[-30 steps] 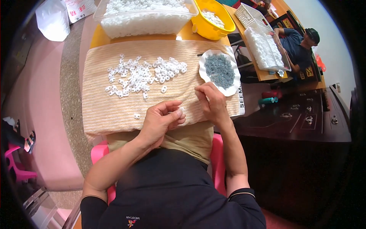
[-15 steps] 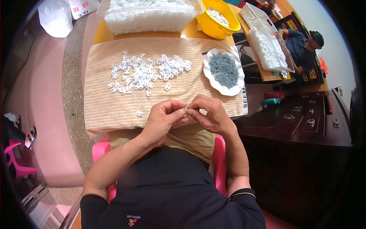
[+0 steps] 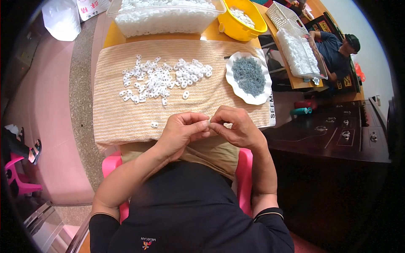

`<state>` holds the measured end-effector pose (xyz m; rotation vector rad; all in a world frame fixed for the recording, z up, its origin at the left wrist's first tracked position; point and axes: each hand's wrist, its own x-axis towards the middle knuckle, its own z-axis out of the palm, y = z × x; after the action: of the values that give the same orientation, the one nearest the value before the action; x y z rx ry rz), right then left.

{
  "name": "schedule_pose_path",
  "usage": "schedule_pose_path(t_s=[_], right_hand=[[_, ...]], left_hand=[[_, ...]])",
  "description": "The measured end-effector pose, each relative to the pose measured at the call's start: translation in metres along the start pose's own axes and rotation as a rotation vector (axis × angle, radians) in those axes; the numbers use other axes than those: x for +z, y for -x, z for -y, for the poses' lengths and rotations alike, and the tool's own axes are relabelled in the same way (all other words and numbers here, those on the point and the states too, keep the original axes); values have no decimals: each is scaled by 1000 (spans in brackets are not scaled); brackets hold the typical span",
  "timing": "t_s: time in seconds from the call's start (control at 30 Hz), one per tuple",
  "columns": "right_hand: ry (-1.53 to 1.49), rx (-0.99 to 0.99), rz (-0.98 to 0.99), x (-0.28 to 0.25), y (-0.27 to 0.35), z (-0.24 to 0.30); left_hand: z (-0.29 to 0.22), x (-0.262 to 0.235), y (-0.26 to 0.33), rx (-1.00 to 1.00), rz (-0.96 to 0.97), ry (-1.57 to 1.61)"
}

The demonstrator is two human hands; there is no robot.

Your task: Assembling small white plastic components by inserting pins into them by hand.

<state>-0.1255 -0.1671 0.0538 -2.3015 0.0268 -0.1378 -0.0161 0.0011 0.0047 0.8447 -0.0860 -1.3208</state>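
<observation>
Nearest the towel's (image 3: 126, 118) front edge, I see the left hand (image 3: 183, 130) and right hand (image 3: 236, 126) brought together fingertip to fingertip, each pinched shut on something too small for me to make out between them; holding it close over the lap seems to keep the fine work steady. Just left of the hands, on the towel, one stray white piece (image 3: 154, 124) lies alone. Farther up the towel, the loose white plastic pieces (image 3: 162, 80) are spread thin, I judge so each can be picked singly. At the towel's right end sits a white dish of grey pins (image 3: 248, 76), within the right hand's reach. Beyond the towel stand a clear bin of white parts (image 3: 164, 19) and a yellow bowl (image 3: 242, 21), likely bulk stock.
</observation>
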Motion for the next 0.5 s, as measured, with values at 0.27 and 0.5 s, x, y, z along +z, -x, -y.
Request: schedule_pose_path(t_s=[0.27,0.5], right_hand=[[-13,-24,-9,2,-2,2],[-194,60,-130,18,-1,1]], left_hand=[[-2,-3,-1,10,19,-28],[-2,-5,-1,38,25,32]])
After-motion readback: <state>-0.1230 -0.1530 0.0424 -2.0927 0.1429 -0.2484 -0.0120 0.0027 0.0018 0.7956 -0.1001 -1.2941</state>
